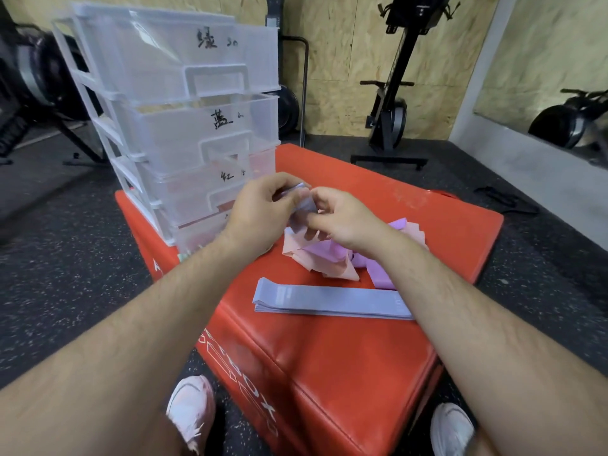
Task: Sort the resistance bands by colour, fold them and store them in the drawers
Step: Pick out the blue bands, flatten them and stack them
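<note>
Both hands meet above the red padded box [345,350]. My left hand [260,210] and my right hand [342,215] together pinch a small folded blue-grey resistance band [304,205]. Beneath them lies a loose heap of bands, pink [316,261] and purple [378,268]. A flat stack of blue-grey bands [329,301] lies stretched out nearer to me. A clear plastic drawer unit [184,126] with handwritten labels stands at the box's far left corner, its drawers pulled partway out.
The box sits on dark speckled rubber floor [65,307]. Black gym machines [391,103] stand against the plywood wall behind, and a black strap [506,200] lies on the floor at the right. My two white shoes [190,409] show at the bottom.
</note>
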The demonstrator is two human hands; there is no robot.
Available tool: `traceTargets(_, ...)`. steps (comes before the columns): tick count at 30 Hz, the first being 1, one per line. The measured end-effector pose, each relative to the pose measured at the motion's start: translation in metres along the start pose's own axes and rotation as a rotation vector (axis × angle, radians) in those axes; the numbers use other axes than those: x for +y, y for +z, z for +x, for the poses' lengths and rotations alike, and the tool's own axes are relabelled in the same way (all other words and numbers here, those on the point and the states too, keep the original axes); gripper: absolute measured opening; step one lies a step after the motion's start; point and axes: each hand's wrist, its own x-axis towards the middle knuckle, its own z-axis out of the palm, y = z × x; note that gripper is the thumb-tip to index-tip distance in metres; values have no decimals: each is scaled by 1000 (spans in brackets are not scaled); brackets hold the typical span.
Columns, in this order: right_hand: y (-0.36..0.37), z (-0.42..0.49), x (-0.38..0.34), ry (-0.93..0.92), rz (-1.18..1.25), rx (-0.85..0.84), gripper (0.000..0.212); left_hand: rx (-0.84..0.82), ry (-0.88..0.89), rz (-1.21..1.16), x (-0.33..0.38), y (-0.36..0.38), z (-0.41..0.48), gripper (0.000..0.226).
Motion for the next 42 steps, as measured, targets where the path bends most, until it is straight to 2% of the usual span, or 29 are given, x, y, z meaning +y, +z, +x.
traceTargets(2,4,4,6,12,-7,7,8,100,8,-74,3,-3,0,10)
traceTargets(6,4,11,14,20,-117,48,4,247,4,-231,8,-17,4,10)
traceTargets(9,-8,10,21,39,-351,114,16,347,-45,-312,9,-30,7,10)
traceTargets(12,-30,3,29,64,-481,154,27,431,-90,-417,8,-43,11,11)
traceTargets(15,-60,-8,36,83,-581,185,27,493,-180,-482,2,-50,9,12)
traceTargets(17,-81,-19,38,96,-585,197,20,473,-264,-486,-10,-48,5,11)
traceTargets(20,-107,-42,40,174,-539,163,16,354,-378,-390,-30,-42,2,12)
traceTargets(27,-130,-97,67,358,-158,159,8,161,-486,-123,-51,-20,-13,21)
traceTargets(31,-111,-112,90,458,-245,95,8,99,-570,-24,-64,-9,-26,27)
traceTargets(34,-99,-113,99,449,-362,126,16,61,-582,151,-77,-5,-34,19)
traceTargets(36,-94,-114,99,443,-453,131,21,42,-593,230,-85,-2,-40,23)
traceTargets(38,-92,-115,101,470,-511,115,17,15,-595,300,-90,2,-45,25)
traceTargets(42,-87,-117,107,520,-551,103,9,-31,-531,445,-95,12,-55,12)
